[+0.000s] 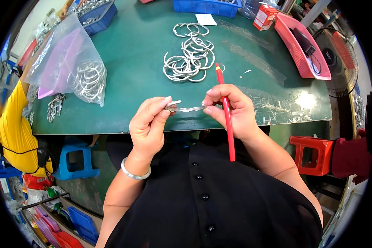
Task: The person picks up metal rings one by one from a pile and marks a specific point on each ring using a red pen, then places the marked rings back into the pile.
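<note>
My left hand [150, 123] pinches one end of a silver bangle [185, 109] between thumb and fingertips, just over the table's near edge. My right hand [232, 110] pinches its other end, so the wavy metal band spans the gap between both hands. A long red pencil [228, 128] is also tucked between the fingers of my right hand, pointing away from me with its tip up. Beyond my hands, a loose pile of silver bangles [185, 68] lies on the green table [140, 53], several of them overlapping.
At left, a clear plastic bag [89, 80] holds more bangles, near a person in yellow [18, 128]. Blue bins [206, 7] stand at the far edge. A pink basket [293, 47] and red carton [265, 17] sit right, beside a fan [339, 62].
</note>
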Demonstrator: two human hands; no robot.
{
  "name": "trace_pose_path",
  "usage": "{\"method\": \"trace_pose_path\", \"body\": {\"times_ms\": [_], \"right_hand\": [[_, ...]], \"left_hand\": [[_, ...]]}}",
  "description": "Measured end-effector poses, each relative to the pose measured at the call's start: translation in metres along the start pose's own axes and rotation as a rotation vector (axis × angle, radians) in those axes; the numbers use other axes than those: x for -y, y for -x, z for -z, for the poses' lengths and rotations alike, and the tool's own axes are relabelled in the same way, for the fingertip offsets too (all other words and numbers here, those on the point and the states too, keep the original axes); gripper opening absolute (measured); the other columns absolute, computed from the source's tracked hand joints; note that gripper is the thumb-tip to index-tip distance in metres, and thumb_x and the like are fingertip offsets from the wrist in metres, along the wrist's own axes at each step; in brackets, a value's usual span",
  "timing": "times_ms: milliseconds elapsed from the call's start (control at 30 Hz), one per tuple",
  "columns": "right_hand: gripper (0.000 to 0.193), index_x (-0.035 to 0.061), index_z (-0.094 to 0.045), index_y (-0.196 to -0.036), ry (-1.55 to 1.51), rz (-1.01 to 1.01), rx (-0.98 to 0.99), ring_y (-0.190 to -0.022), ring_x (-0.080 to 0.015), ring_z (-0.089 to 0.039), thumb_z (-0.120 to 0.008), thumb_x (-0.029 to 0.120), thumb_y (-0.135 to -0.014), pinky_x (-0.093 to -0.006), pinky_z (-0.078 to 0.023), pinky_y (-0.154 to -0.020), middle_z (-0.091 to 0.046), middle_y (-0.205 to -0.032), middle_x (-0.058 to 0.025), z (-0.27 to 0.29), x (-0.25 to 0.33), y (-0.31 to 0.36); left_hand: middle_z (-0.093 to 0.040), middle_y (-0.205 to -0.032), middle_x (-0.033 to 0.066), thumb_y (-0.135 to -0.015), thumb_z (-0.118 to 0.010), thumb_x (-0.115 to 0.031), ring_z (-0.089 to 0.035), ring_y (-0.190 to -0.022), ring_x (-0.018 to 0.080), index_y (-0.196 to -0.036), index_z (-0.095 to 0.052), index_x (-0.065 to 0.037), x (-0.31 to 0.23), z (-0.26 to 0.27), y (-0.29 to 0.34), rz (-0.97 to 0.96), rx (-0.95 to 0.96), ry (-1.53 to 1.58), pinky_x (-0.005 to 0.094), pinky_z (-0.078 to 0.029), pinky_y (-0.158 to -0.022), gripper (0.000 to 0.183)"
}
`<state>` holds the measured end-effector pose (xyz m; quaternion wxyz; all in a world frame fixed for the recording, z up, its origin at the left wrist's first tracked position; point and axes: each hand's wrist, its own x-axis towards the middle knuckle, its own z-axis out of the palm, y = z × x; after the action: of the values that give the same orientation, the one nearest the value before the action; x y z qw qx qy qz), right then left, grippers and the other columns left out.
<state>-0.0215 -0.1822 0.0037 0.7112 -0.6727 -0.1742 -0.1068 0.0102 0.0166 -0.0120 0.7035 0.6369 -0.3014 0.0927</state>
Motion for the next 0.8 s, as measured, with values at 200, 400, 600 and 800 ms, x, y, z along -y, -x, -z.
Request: {"method": "trace_pose_path", "body": {"times_ms": [200,400,600,800], "right_hand": [[0.029,0.0013,-0.05,-0.101,-0.009,0.026,-0.006,-0.084,-0.0108,-0.055,-0.057,-0.009,-0.075,-0.0239,-0.045,-0.075,-0.053,-0.091,-0.0046,0.001,-0.002,0.0],[0.03,0.0021,-0.049,-0.101,-0.032,-0.018,-0.022,-0.086,-0.0135,-0.055,-0.058,-0.01,-0.074,-0.0264,-0.045,-0.077,-0.056,-0.089,-0.007,0.0,0.0,0.006],[0.03,0.0019,-0.049,-0.102,-0.095,-0.055,-0.04,-0.087,-0.0131,-0.055,-0.057,-0.01,-0.075,-0.0255,-0.046,-0.077,-0.055,-0.093,-0.0065,0.002,-0.007,0.004],[0.028,0.0007,-0.049,-0.1,-0.182,-0.123,-0.045,-0.088,-0.0123,-0.056,-0.057,-0.009,-0.075,-0.0245,-0.045,-0.079,-0.052,-0.095,-0.0052,0.001,-0.009,0.003]], "left_hand": [[-0.057,-0.089,0.0126,-0.078,-0.055,0.007,-0.056,-0.074,0.0166,-0.099,-0.059,0.001,-0.011,-0.003,-0.002,-0.093,0.001,-0.166,0.0243,-0.046,-0.065,0.022],[-0.057,-0.084,0.0116,-0.072,-0.059,0.01,-0.055,-0.069,0.0174,-0.094,-0.061,0.0,-0.026,-0.006,-0.003,-0.23,0.035,-0.365,0.023,-0.045,-0.059,0.025],[-0.056,-0.078,0.0112,-0.064,-0.061,0.011,-0.054,-0.064,0.0205,-0.09,-0.062,0.0,-0.039,-0.012,-0.011,-0.305,0.101,-0.514,0.0251,-0.044,-0.054,0.028],[-0.055,-0.074,0.0103,-0.061,-0.063,0.009,-0.052,-0.06,0.0214,-0.088,-0.062,0.001,-0.044,-0.016,-0.013,-0.335,0.133,-0.541,0.0269,-0.042,-0.05,0.028]]}}
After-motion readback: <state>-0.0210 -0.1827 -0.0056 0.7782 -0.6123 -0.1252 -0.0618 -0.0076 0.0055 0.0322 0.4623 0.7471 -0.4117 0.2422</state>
